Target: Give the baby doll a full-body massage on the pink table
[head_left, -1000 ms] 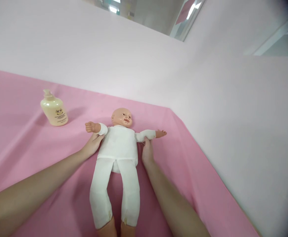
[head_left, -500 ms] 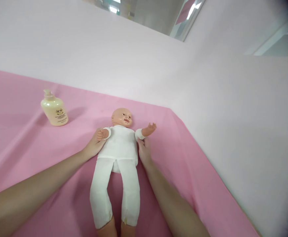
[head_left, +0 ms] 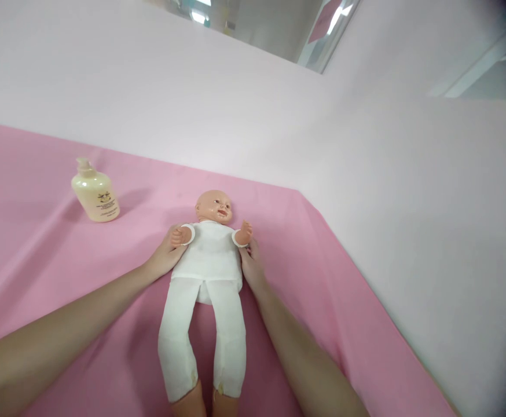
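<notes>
Doll (head_left: 209, 255) lies face-up on the pink table (head_left: 40, 255), both its arms now folded in from spread to its chest, left hand (head_left: 166, 255) and right hand (head_left: 252, 265) each with grip clamped on an upper arm; lotion bottle (head_left: 95, 193) untouched

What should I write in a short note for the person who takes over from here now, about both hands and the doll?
Left hand: holds the doll at its arm on that side, folded up to the chest.
Right hand: holds the other doll arm, also folded in at the shoulder.
The doll lies on its back on the pink sheet, legs straight toward the person.
A cream pump bottle stands apart on the sheet, to the left of the doll, untouched.
Done: both doll arms are brought in.
Left: the bottle is not yet used; legs not handled.
</notes>
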The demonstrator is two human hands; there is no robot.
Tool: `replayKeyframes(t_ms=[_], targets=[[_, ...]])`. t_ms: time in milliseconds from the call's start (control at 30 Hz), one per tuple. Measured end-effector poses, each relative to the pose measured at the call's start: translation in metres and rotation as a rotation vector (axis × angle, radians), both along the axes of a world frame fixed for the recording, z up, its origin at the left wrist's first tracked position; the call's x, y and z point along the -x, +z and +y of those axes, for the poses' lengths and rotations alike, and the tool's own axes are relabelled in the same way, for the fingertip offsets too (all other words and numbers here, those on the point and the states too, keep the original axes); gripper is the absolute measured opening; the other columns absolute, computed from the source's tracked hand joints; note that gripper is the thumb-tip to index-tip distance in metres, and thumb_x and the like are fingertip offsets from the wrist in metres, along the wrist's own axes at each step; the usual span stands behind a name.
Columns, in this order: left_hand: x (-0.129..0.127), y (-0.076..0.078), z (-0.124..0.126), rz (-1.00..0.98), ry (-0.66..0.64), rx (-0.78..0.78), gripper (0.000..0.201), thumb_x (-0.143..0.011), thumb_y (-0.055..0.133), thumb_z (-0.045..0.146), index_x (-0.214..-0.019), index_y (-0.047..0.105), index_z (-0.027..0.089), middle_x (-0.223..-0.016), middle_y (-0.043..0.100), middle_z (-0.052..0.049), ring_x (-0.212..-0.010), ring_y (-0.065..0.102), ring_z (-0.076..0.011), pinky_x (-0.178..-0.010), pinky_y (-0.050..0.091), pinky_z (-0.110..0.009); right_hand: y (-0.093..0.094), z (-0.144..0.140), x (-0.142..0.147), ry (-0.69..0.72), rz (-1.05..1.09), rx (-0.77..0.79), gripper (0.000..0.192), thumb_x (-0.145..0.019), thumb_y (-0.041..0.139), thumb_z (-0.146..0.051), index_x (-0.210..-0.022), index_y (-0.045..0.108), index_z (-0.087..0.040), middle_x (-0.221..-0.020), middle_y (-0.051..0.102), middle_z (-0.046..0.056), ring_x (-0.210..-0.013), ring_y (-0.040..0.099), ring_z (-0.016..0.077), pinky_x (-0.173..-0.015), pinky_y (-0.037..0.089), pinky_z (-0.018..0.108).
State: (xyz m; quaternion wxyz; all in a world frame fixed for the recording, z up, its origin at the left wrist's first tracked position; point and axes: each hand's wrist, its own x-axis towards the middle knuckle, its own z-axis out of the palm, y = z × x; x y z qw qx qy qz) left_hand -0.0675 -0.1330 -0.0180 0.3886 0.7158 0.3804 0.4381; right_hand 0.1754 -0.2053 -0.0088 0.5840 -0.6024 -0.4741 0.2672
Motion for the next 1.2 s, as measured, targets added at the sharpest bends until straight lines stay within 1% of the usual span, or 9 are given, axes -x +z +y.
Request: replayKeyframes(t_ms=[100, 233, 367, 500, 667, 800, 867, 967, 1200], targets=[[0.001, 0.002, 0.0, -0.003, 0.0, 0.058, 0.047, -0.089, 0.05, 0.046, -0.127, 0.056, 0.019, -0.136, 0.058, -0.011, -0.13, 0.051, -0.031, -0.113, 0.036, -0.048, -0.001, 0.001, 0.0, -0.028, 0.118, 0.03, 0.041, -0.083, 0.058, -0.04, -0.121, 0.061, -0.025, -0.118, 0.066, 0.007, -0.111, 0.059, 0.0249, -0.103, 0.043, 0.046], [0.002, 0.006, -0.001, 0.026, -0.004, 0.102, 0.048, -0.088, 0.049, 0.044, -0.127, 0.055, 0.017, -0.137, 0.058, -0.013, -0.13, 0.051, -0.0326, -0.113, 0.037, -0.048, 0.003, 0.0, 0.001, -0.029, 0.171, -0.049, 0.041, -0.085, 0.055, -0.04, -0.123, 0.059, -0.026, -0.125, 0.064, 0.006, -0.124, 0.054, 0.0249, -0.11, 0.038, 0.046], [0.002, 0.009, -0.002, 0.028, -0.009, 0.103, 0.049, -0.088, 0.048, 0.043, -0.129, 0.053, 0.016, -0.138, 0.057, -0.013, -0.131, 0.051, -0.0318, -0.113, 0.037, -0.047, 0.001, 0.002, -0.002, -0.05, 0.196, -0.037, 0.046, -0.087, 0.054, -0.046, -0.129, 0.056, -0.027, -0.133, 0.06, 0.006, -0.13, 0.05, 0.0243, -0.113, 0.035, 0.047], [0.002, 0.01, -0.002, 0.023, -0.018, 0.089, 0.049, -0.089, 0.048, 0.043, -0.13, 0.052, 0.017, -0.139, 0.056, -0.012, -0.132, 0.05, -0.0309, -0.114, 0.036, -0.048, -0.001, 0.002, -0.004, -0.042, 0.244, -0.011, 0.049, -0.087, 0.053, -0.048, -0.131, 0.053, -0.026, -0.137, 0.058, 0.006, -0.128, 0.052, 0.0243, -0.112, 0.037, 0.047], [0.001, 0.006, -0.002, 0.033, -0.024, 0.077, 0.048, -0.09, 0.047, 0.045, -0.13, 0.053, 0.018, -0.139, 0.056, -0.012, -0.132, 0.049, -0.0307, -0.114, 0.035, -0.048, 0.004, -0.001, 0.0, -0.042, 0.141, -0.025, 0.041, -0.086, 0.056, -0.045, -0.122, 0.06, -0.025, -0.126, 0.064, 0.007, -0.124, 0.054, 0.025, -0.11, 0.037, 0.046], [0.001, -0.002, 0.002, 0.031, -0.03, -0.031, 0.043, -0.091, 0.047, 0.044, -0.127, 0.053, 0.021, -0.136, 0.056, -0.011, -0.132, 0.047, -0.0295, -0.114, 0.034, -0.049, 0.005, -0.003, 0.002, -0.03, 0.01, 0.04, 0.034, -0.085, 0.057, -0.043, -0.113, 0.064, -0.024, -0.113, 0.065, 0.007, -0.106, 0.06, 0.0245, -0.101, 0.044, 0.045], [0.002, -0.005, 0.004, 0.038, -0.057, -0.092, 0.041, -0.091, 0.049, 0.042, -0.126, 0.053, 0.022, -0.135, 0.055, -0.01, -0.13, 0.048, -0.0288, -0.114, 0.034, -0.048, 0.006, -0.004, 0.003, 0.01, -0.066, 0.019, 0.033, -0.084, 0.058, -0.035, -0.114, 0.066, -0.025, -0.117, 0.063, 0.007, -0.107, 0.059, 0.0235, -0.1, 0.045, 0.043], [0.003, -0.004, 0.003, 0.056, -0.077, -0.127, 0.038, -0.09, 0.052, 0.039, -0.125, 0.053, 0.024, -0.135, 0.054, -0.009, -0.131, 0.046, -0.0293, -0.114, 0.034, -0.047, 0.007, -0.004, 0.003, 0.074, -0.147, -0.039, 0.042, -0.083, 0.057, -0.025, -0.124, 0.064, -0.03, -0.13, 0.056, 0.005, -0.121, 0.053, 0.0225, -0.105, 0.043, 0.039], [0.004, 0.003, -0.002, 0.077, -0.084, -0.131, 0.038, -0.09, 0.052, 0.039, -0.125, 0.054, 0.025, -0.134, 0.054, -0.009, -0.13, 0.045, -0.0301, -0.111, 0.038, -0.046, 0.009, -0.004, 0.003, 0.069, -0.138, -0.035, 0.042, -0.084, 0.057, -0.028, -0.125, 0.064, -0.03, -0.129, 0.056, 0.005, -0.119, 0.054, 0.0227, -0.101, 0.045, 0.038]])
